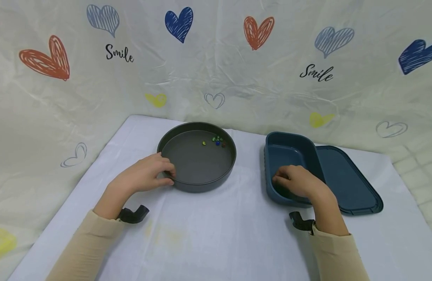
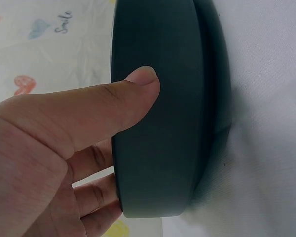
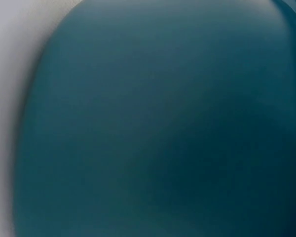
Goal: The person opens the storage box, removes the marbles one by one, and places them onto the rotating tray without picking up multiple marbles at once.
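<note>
A round dark grey baking pan (image 1: 196, 162) sits on the table at centre-left in the head view. My left hand (image 1: 150, 171) grips its near-left rim. In the left wrist view the thumb (image 2: 130, 98) presses the pan's outer wall (image 2: 158, 168), while the other fingers go over the rim. Small coloured beads (image 1: 217, 141) lie at the pan's far right: green, blue, yellow and reddish. My right hand (image 1: 298, 180) reaches into the near end of a deep blue box (image 1: 286, 136), fingers bent down. I cannot tell whether they hold anything. The box wall (image 3: 138, 98) fills the right wrist view.
A flat dark blue lid (image 1: 356, 187) lies right of the box, partly behind it. The table wears a white cloth (image 1: 219, 234). Behind it hangs a pale curtain (image 1: 216, 66) printed with hearts and "Smile". A black wrist mount (image 1: 133, 214) sits on each wrist.
</note>
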Tool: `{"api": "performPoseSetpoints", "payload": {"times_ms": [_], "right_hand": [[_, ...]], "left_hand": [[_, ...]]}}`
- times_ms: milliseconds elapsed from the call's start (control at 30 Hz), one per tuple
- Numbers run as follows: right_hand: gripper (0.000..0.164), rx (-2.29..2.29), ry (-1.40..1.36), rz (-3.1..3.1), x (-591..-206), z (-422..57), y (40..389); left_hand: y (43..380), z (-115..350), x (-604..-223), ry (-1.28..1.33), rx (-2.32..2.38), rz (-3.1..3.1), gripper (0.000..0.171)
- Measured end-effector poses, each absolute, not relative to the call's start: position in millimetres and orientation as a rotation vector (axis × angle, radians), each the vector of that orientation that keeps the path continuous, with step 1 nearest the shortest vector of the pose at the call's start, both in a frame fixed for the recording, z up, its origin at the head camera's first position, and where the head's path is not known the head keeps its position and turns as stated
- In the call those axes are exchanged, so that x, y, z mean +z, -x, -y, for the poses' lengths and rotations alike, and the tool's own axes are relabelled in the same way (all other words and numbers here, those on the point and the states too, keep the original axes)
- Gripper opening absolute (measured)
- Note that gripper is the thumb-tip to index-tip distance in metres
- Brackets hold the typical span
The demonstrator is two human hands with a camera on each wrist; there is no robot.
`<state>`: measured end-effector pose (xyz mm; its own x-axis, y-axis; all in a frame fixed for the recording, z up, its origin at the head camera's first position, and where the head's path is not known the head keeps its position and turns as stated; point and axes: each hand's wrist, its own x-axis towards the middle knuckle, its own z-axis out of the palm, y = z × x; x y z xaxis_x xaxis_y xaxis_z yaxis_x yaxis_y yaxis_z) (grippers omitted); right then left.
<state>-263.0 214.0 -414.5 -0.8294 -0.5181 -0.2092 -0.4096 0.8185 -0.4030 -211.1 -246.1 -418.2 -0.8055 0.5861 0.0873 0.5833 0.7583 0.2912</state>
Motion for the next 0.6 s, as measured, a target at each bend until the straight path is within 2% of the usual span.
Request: {"api": "performPoseSetpoints", "payload": {"times_ms": [233,600], "right_hand": [[0.013,-0.542,0.708,-2.785,-413.9,-216.5,263.0],[0.014,-0.767,0.701,-2.842,-406.1,-215.5,257.3]], "left_hand": [[211.8,246.6,-418.9,-0.97,0.474,-2.942,0.016],[210.8,246.5,-418.5,-0.963,0.48,-2.935,0.016]]}}
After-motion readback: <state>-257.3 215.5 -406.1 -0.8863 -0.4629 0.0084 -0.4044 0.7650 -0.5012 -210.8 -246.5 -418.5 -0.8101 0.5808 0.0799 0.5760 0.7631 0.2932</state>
